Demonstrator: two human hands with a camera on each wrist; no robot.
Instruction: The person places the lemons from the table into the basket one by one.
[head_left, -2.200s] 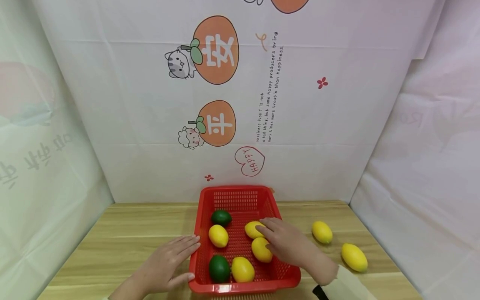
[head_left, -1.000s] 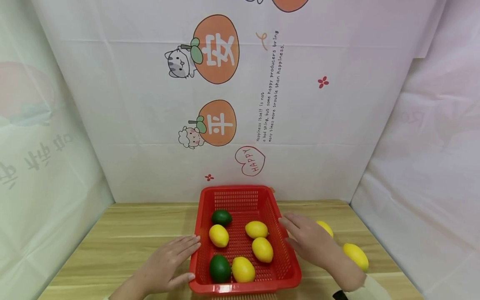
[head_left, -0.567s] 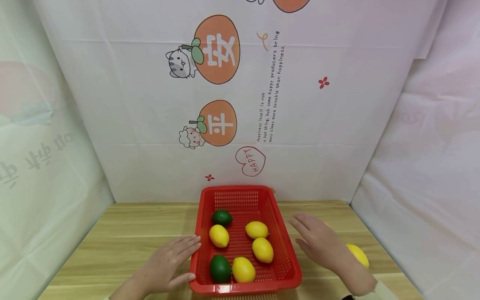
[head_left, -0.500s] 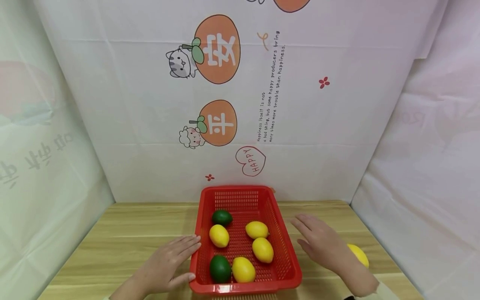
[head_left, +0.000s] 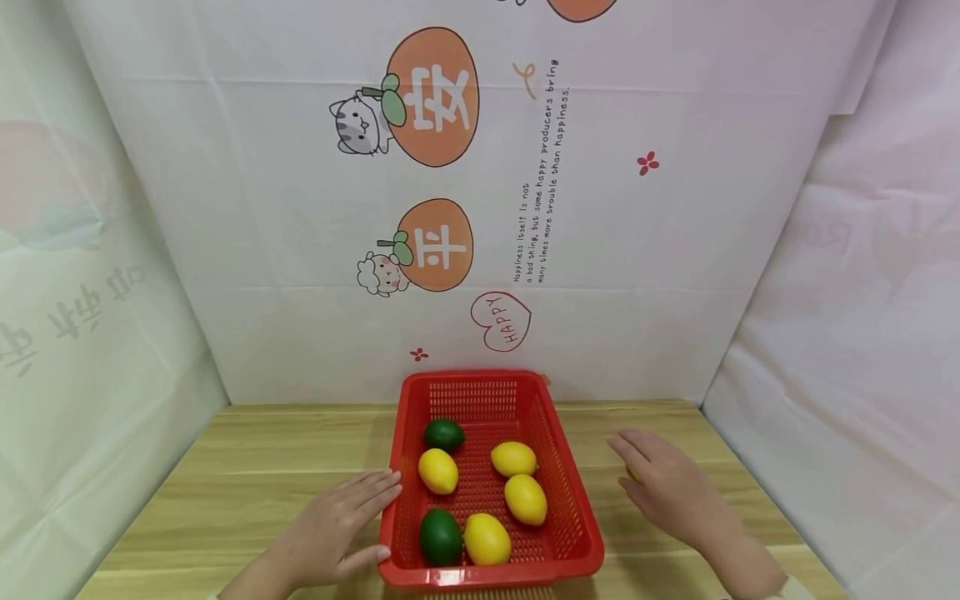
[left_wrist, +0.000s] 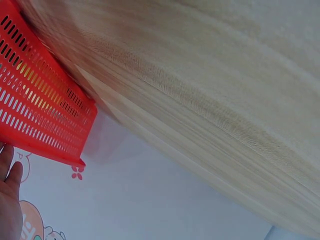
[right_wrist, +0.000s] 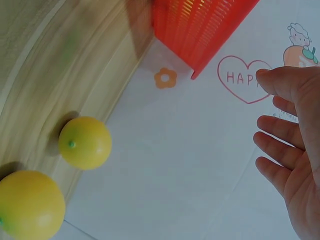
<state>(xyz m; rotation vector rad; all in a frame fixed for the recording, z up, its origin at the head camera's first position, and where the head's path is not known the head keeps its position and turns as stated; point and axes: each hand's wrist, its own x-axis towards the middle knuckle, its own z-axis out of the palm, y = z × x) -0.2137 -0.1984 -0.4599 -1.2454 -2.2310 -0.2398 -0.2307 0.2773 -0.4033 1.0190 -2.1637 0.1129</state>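
A red plastic basket (head_left: 551, 479) stands on the table, with several yellow lemons (head_left: 525, 500) and two dark green fruits (head_left: 440, 537), lemon-shaped, inside it. My left hand (head_left: 333, 529) rests its straight fingers on the basket's left rim. To the right of the basket, my right hand (head_left: 671, 492) is held over the table, fingers loosely bent and holding nothing. Beneath it, one lemon (right_wrist: 85, 143) shows in the right wrist view, apart from the fingers. Another lemon (right_wrist: 31, 205) lies beside that one; in the head view the hand and forearm hide nearly all of both.
The wood-grain table (head_left: 285, 446) extends on both sides of the basket. A printed white cloth (head_left: 585, 333) hangs behind it, close to the basket's far end. More white cloth (head_left: 847, 375) walls off the right side, and likewise the left.
My right hand has left the lemons inside the basket, crossed the right rim and moved right over the loose lemons. My left hand has stayed on the left rim.
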